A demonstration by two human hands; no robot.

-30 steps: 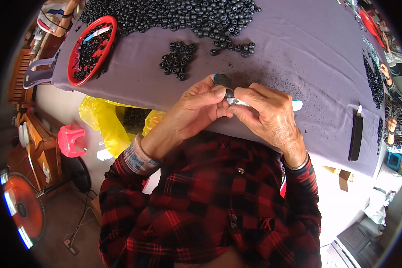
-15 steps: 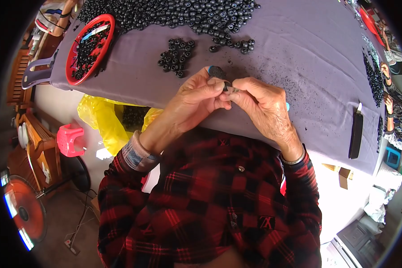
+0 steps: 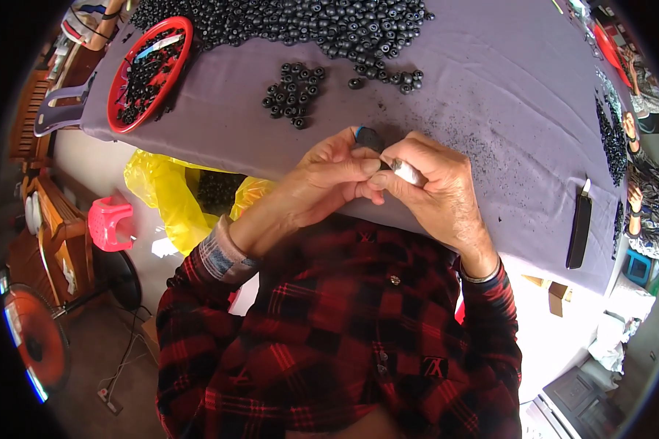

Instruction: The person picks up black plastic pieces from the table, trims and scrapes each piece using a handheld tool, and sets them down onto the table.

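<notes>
My left hand (image 3: pixel 329 172) is closed in a pinch above the table's near edge. A dark cover with a blue rim (image 3: pixel 370 139) sits on one of its fingers. Whatever lies between its thumb and fingers is almost fully hidden. Fingertips touching those of the left, my right hand (image 3: pixel 443 183) grips a small white object (image 3: pixel 406 172) with a dark tip. Beyond the hands, a small cluster of round black beads (image 3: pixel 293 95) with holes lies on the purple-grey cloth (image 3: pixel 483 80).
A large heap of black beads (image 3: pixel 293 29) covers the far side. At the left stands a red basin (image 3: pixel 185 55) of small black pieces. Below it hangs a yellow bag (image 3: pixel 157 190). A black-handled knife (image 3: pixel 581 227) lies at the right, and dark crumbs dot the cloth.
Both hands have turned slightly and shifted a little nearer to me. The white object now shows in my right hand, while the black ring-like piece at my left fingertips has gone from sight.
</notes>
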